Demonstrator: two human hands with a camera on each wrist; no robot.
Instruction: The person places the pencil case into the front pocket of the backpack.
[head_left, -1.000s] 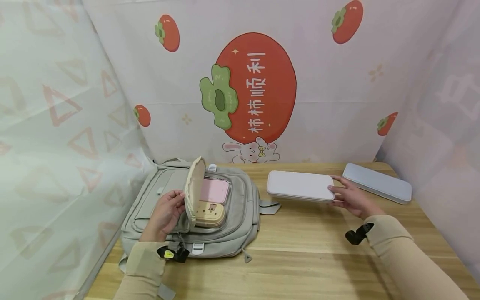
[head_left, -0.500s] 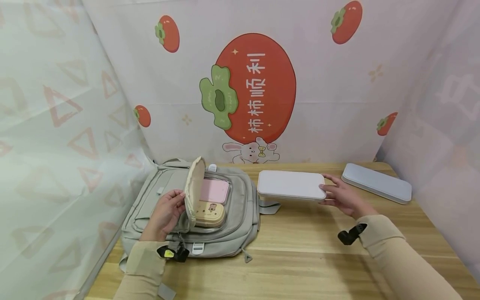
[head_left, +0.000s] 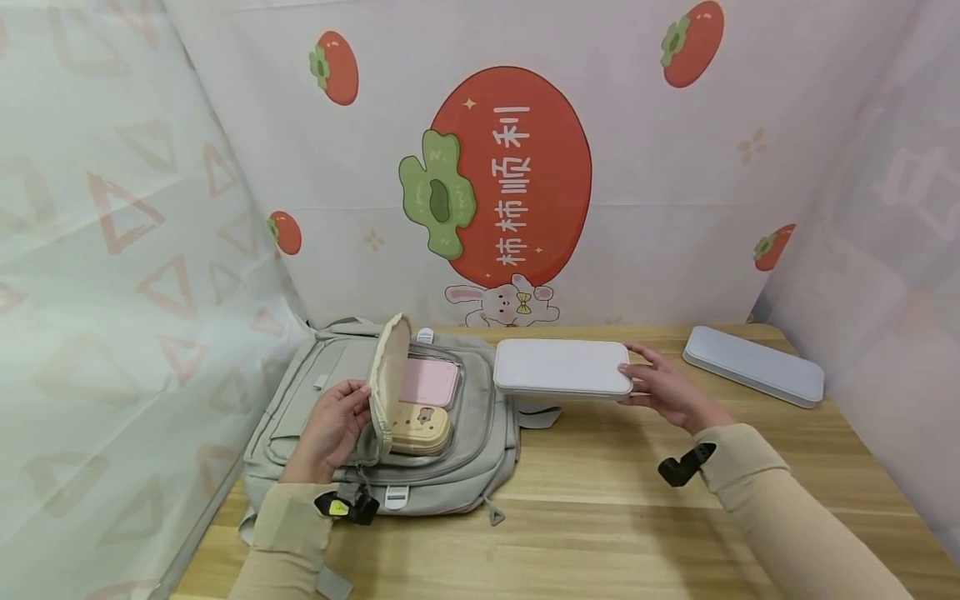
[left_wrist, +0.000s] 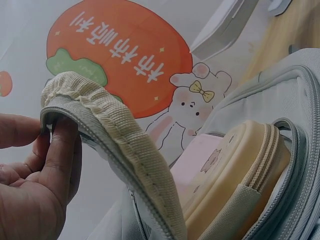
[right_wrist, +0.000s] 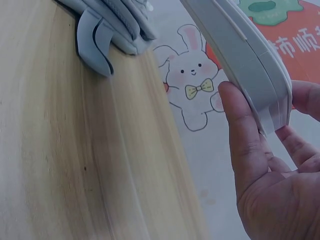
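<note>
While the left hand (head_left: 330,427) pinches the backpack (head_left: 300,392) pocket flap (head_left: 390,367) open (pencil cases inside), the right hand (head_left: 667,392) grips a white case (head_left: 558,368) above the table (head_left: 600,500).

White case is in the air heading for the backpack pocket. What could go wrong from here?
1. The right hand grips the white case only by one end, so the far end may dip or slip.
2. The pocket already holds a pink case and a beige case; the white one may not fit.
3. The left hand pinches only the flap; if it slips, the flap could drop over the opening.
</note>
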